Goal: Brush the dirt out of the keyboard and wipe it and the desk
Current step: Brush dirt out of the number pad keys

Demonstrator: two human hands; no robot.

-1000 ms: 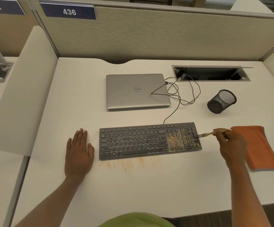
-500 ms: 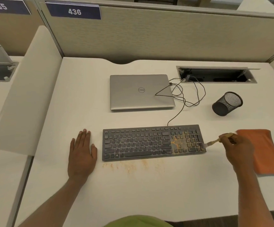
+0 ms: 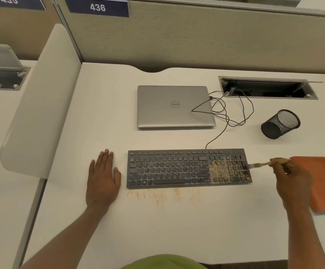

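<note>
White desk (image 3: pixel 177 230): carries everything. It is smeared with orange dust (image 3: pixel 161 196) just in front of the keyboard, so the wiping looks still to come.
Grey keyboard (image 3: pixel 177 168): lies flat and square to the person, near the front edge and within easy reach of both hands. Its cable runs back towards the laptop.
Silver laptop (image 3: pixel 173 105): shut and set well behind the keyboard, probably to keep it out of the dust.
Orange cloth (image 3: pixel 320 181): lies folded just right of the keyboard, partly under the right wrist, and is likely parked there for the wiping step.
Left hand (image 3: pixel 102 179): flat on the desk, fingers straight and together, holding nothing. It sits just beside the keyboard's left end without touching it, seemingly as a brace.
Right hand (image 3: pixel 291 178): fingers curled round the brush handle, held low off the keyboard's right end.
Mesh cup (image 3: pixel 280 124): lies tipped on its side behind the cloth.
Brush (image 3: pixel 260 165): points left, bristles at the keyboard's right edge, placed to sweep the number pad.
Orange dirt (image 3: pixel 217 169): thickest between the main keys and the number pad, so brushing seems unfinished.
</note>
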